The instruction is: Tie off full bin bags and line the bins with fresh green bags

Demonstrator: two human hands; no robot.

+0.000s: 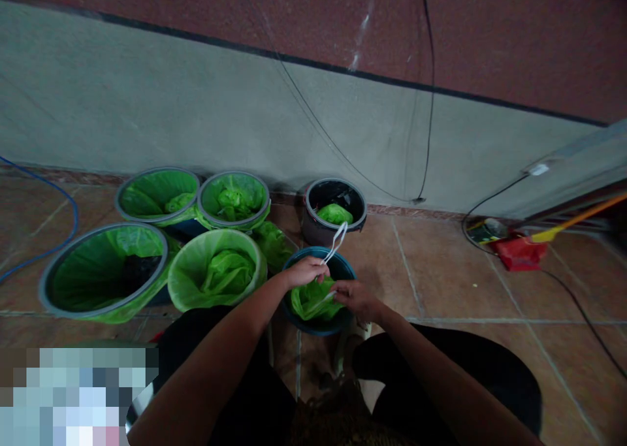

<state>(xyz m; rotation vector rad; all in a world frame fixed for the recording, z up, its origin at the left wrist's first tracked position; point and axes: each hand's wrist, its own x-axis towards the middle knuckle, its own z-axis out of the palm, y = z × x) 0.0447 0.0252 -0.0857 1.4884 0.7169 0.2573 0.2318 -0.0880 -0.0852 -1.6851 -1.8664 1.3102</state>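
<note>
Between my knees stands a blue bin (300, 323) with a bunched green garbage bag (313, 301) inside it. My left hand (307, 271) is closed on a white drawstring (337, 242), whose loop sticks up past the fingers toward the wall. On the other side of the bin, my right hand (359, 300) pinches another white stretch of drawstring at the bag's edge. The string's path between the two hands is partly hidden by the fingers.
Several bins lined with green bags, among them a large grey-rimmed bin (46, 296), stand on my left. A black-lined bin (308, 219) is by the wall. A red dustpan (522, 253), a yellow-orange handle (563, 227) and cables lie right; a blue hose (73, 211) lies left.
</note>
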